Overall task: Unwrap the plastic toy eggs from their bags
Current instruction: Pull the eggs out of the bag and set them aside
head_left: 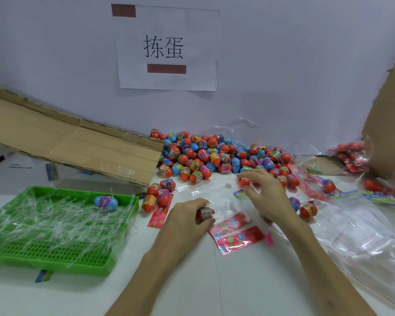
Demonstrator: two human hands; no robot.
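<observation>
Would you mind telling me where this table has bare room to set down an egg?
Bare table lies between the green tray and the left forearm, and between the forearms nearer you. Crowded: the egg pile at the back, clear bags on the right, red wrappers by the left hand.

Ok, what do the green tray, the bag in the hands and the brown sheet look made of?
Tray: probably rigid moulded plastic, glossy, with a perforated floor. Bag: thin clear plastic film, see-through with shiny creases. Sheet: cardboard, matte brown, creased along folds.
</observation>
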